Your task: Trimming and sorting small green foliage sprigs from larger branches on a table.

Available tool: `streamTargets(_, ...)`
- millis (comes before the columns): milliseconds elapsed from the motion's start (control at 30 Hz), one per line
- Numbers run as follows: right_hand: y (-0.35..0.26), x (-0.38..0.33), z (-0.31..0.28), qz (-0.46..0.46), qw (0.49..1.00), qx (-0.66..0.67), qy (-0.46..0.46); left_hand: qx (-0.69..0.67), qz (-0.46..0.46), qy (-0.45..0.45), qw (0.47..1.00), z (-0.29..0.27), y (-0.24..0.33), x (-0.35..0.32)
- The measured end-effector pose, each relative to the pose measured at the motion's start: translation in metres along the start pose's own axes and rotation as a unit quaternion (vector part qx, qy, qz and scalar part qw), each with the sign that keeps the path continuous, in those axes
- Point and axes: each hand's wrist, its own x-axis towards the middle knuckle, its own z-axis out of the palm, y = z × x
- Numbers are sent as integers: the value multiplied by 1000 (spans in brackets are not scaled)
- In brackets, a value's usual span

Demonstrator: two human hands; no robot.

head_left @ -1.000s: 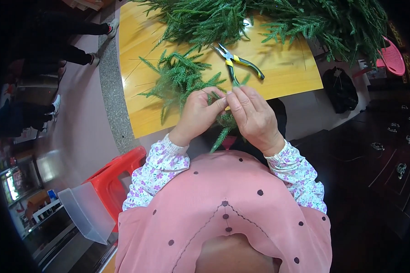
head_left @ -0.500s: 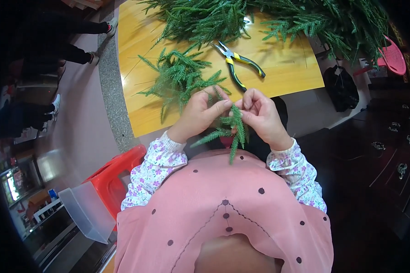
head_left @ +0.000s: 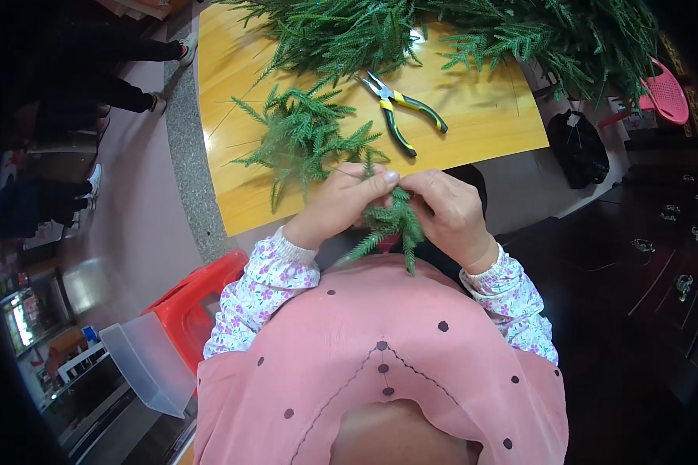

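A green needled sprig (head_left: 396, 222) hangs in front of my lap, just off the table's near edge, its tips pointing down. My left hand (head_left: 341, 196) pinches it near its top between thumb and fingers. Bent fingers of my right hand (head_left: 451, 208) close on the same sprig from the other side, their tips partly hidden. A small green tip sticks up above my left fingers. Beyond my hands lies a loose pile of similar sprigs (head_left: 302, 136). Pliers (head_left: 396, 108) with yellow and black handles rest on the table, jaws slightly apart.
The yellow wooden table (head_left: 481, 139) carries a large heap of green branches (head_left: 349, 35) along its far side, and thin wires lie at its left. A red stool (head_left: 202, 298) and a clear plastic bin (head_left: 143, 360) stand at left. A black bag (head_left: 578, 151) is at right.
My right hand has turned so its back faces up, fingers bent over the sprig. The sprig's lower tips have shifted slightly right and bunched together. My left hand keeps its pinch.
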Motion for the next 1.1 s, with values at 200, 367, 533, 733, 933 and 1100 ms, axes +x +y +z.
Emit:
streamTargets(200, 4, 0, 0, -9, 1000, -13, 2, -311, -115, -21, 943, 6, -13, 1)
streamTargets(367, 5, -7, 10, 123, 991, 57, 18, 50, 150, 138, 978, 23, -18, 4)
streamTargets(533, 13, -8, 8, 464, 672, 572, -73, 368, 388, 138, 834, 12, -13, 5)
streamTargets(733, 1, -9, 17, 423, 824, 375, -33, 188, 242, 174, 936, 15, -16, 0)
streamTargets(933, -7, 2, 14, 4, 982, -182, 50, 190, 206, 138, 950, 10, -15, -2)
streamTargets(1100, -4, -1, 25, -100, 980, -157, 70, 131, 197, 161, 958, 14, -11, -1)
